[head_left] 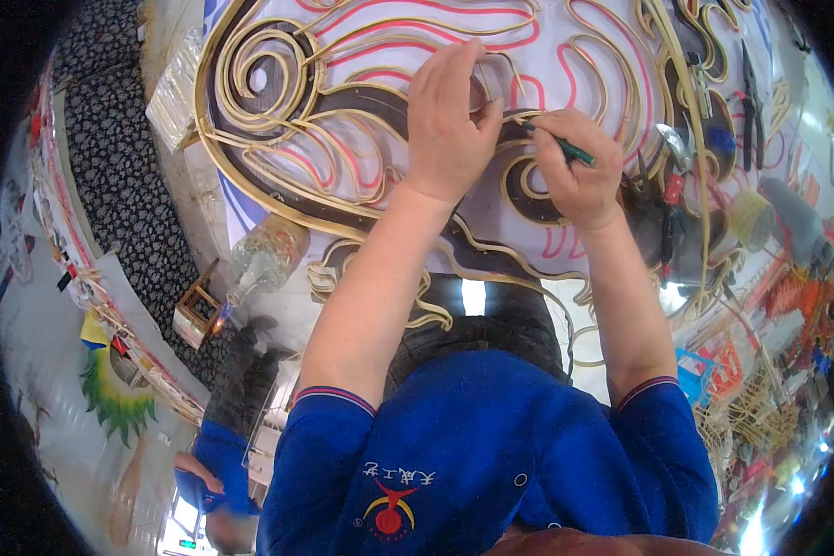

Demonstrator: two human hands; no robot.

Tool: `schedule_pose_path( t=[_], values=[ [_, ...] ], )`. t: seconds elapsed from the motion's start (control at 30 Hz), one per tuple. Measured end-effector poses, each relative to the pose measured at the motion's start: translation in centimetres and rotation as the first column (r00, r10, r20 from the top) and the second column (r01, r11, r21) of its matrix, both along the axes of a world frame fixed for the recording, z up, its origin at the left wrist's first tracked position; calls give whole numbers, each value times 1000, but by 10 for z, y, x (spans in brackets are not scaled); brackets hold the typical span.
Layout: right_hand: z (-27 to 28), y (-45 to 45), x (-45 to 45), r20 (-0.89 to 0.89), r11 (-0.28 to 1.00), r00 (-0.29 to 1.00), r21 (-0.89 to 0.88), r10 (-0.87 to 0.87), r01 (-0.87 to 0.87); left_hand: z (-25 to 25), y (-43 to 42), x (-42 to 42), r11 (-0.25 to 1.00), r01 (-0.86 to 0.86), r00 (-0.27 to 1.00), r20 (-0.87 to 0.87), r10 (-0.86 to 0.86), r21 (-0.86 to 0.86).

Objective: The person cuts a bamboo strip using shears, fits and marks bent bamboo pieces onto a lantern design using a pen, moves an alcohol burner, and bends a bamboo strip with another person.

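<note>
My left hand (449,120) is over the drawn pattern sheet (491,23), thumb and fingers curled round a thin bent strip (507,63). Close beside it, my right hand (579,167) holds a dark green pen-like tool (573,151), its tip pointing left toward my left thumb. Under both hands, the sheet carries pink lines and dark bands. Pale curved strips lie along these lines, with a spiral (267,82) at the upper left and a smaller curl (528,185) beside my right wrist. My fingers partly hide the tool's tip and the strip's end.
Pliers (749,107) and a red-handled tool (672,199) lie at the right. A clear bottle (258,255) stands by the sheet's lower left edge. Near a small wooden box (197,306), another person (218,463) in blue is at the lower left. Blue and red baskets (700,375) are lower right.
</note>
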State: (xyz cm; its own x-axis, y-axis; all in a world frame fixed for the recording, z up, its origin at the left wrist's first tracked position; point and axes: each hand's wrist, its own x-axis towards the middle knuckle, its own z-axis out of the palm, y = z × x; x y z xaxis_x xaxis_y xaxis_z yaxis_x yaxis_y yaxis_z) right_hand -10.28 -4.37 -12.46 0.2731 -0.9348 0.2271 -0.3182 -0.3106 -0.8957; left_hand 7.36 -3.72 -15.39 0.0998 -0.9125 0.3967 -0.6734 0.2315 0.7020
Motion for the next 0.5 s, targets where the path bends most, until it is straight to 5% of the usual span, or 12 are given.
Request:
schedule_pose_path(
  t=[0.5],
  values=[
    [-2,1,-2,65,995,997,91,-39,33,-1,-1,0,1000,2,1000,-1,-2,6]
  ],
)
